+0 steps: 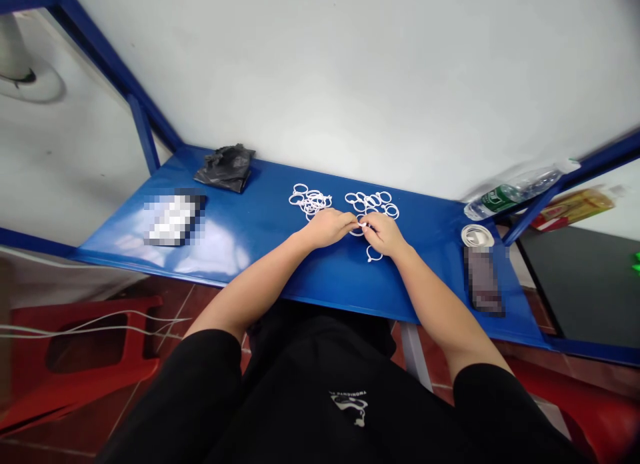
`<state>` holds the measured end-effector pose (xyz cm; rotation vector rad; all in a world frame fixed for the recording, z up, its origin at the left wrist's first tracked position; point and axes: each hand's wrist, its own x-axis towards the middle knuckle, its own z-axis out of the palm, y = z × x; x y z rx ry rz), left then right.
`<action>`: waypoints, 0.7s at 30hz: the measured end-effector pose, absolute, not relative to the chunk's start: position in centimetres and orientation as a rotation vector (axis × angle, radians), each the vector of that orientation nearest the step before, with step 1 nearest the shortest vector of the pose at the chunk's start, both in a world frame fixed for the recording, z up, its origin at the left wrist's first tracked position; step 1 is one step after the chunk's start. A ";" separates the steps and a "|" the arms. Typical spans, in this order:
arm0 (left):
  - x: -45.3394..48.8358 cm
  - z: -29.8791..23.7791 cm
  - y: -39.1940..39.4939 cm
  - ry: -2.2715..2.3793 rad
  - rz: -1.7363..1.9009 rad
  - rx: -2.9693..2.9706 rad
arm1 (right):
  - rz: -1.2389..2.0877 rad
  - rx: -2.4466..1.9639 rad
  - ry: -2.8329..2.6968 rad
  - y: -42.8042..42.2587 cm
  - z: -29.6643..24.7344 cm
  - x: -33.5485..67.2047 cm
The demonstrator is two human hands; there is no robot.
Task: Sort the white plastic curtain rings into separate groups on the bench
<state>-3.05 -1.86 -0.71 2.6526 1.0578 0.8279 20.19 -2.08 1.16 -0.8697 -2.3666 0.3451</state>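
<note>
Blue table (250,231) spans mid frame, white wall (350,84) behind. Crumpled black bag (227,169) upper L of ctr; below it, a pixelated slab (175,217), details n/a. Upper R: clear bottle (530,182), tilted, cap to upper R, nr a blue strut (533,215). White coil (477,237) just below bottle, then a dark pixelated item (484,281), mid R. Red stool (141,341) lower L. White rings lie upper ctr in 2 lots: L pile (313,201) heaped, R group (373,201) looser. Loose ring (374,253) just below R hand (385,232). Hands block view of some rings.

Bottle's green label (497,199) has white marks, too small to read. Black shirt (300,377), bottom ctr, has a white print w/ letters; distorted, can't read.

L hand (330,227) & R hand meet just R of ctr, fingertips v. close. On each, thumb & fingers are together, pinching a small white ring (363,225) btw them; exact finger placement partly hidden.
</note>
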 end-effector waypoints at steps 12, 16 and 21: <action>-2.6 -0.9 -1.9 0.910 0.920 2.703 | 0.309 -0.824 -2.371 -1.6 0.7 20.0; -3.4 0.1 -1.4 0.879 1.053 2.674 | 0.200 -0.797 -2.303 -1.6 1.4 20.1; -6.3 0.4 0.1 1.456 1.316 2.434 | 0.272 -1.023 -2.309 -1.8 2.4 21.4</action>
